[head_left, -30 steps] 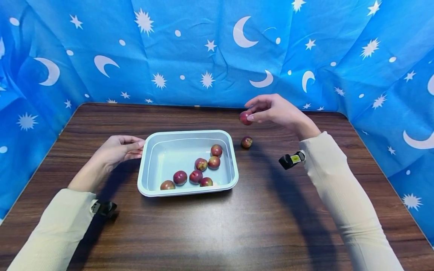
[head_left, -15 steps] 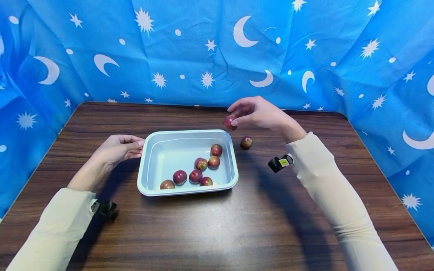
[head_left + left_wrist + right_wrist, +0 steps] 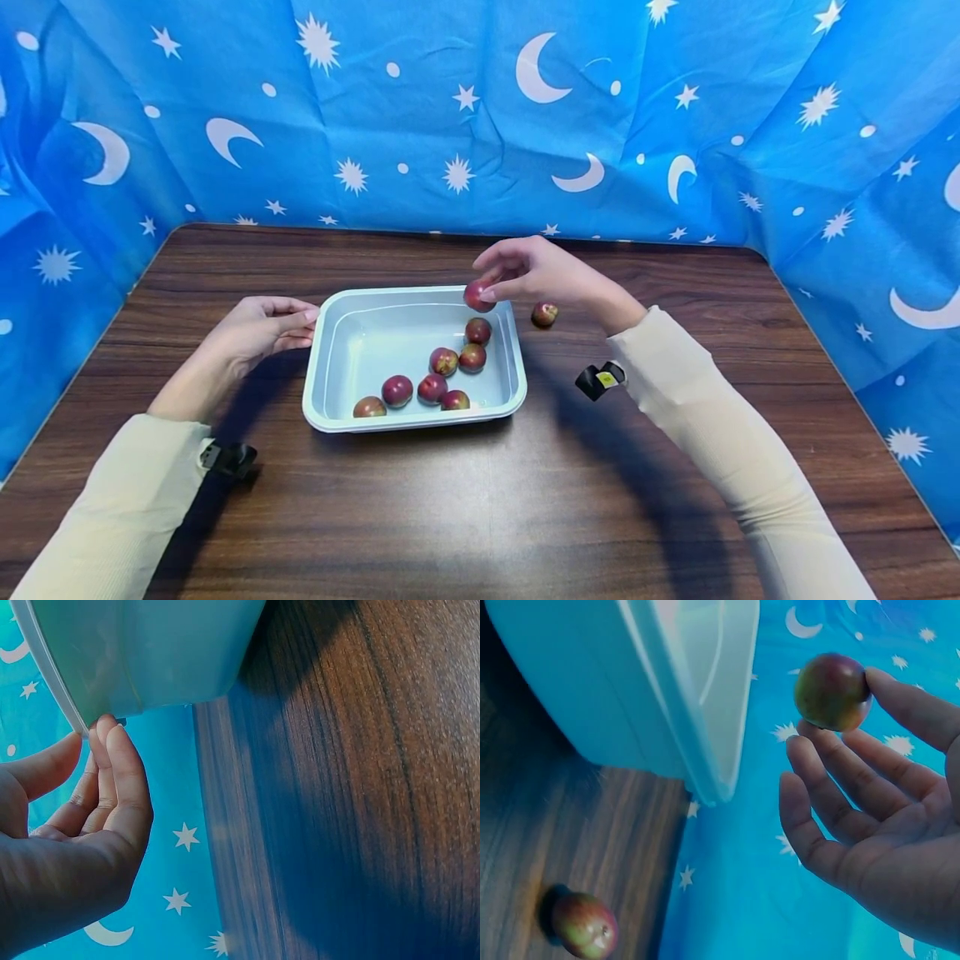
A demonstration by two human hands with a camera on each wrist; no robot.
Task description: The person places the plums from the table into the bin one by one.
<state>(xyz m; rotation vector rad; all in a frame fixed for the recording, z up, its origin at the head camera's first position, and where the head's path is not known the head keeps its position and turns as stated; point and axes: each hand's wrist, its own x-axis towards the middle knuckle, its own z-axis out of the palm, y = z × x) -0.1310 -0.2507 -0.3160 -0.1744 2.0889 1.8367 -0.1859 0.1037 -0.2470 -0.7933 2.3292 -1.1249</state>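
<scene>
My right hand [image 3: 536, 271] pinches a red plum [image 3: 477, 296] between thumb and fingertips, over the back right corner of a white plastic tub [image 3: 360, 329]. In the right wrist view the held plum [image 3: 832, 691] shows red and green skin, with the other fingers spread below it. My left hand [image 3: 262, 329] pinches the tub's left rim between thumb and fingertips; the left wrist view shows this grip at the rim [image 3: 56, 675]. Several plums lie in the tub, among them a dark red plum [image 3: 397, 391] near the front and a plum [image 3: 477, 331] below the held one.
One loose plum [image 3: 544, 314] rests on the dark wooden table [image 3: 450, 508] right of the tub, beneath my right wrist. A blue cloth [image 3: 405, 108] with white moons and stars hangs along the back and sides of the table.
My right hand has carried the plum left and slightly toward me, from beyond the loose plum to over the tub's back right corner. The left hand has stayed at the rim.
</scene>
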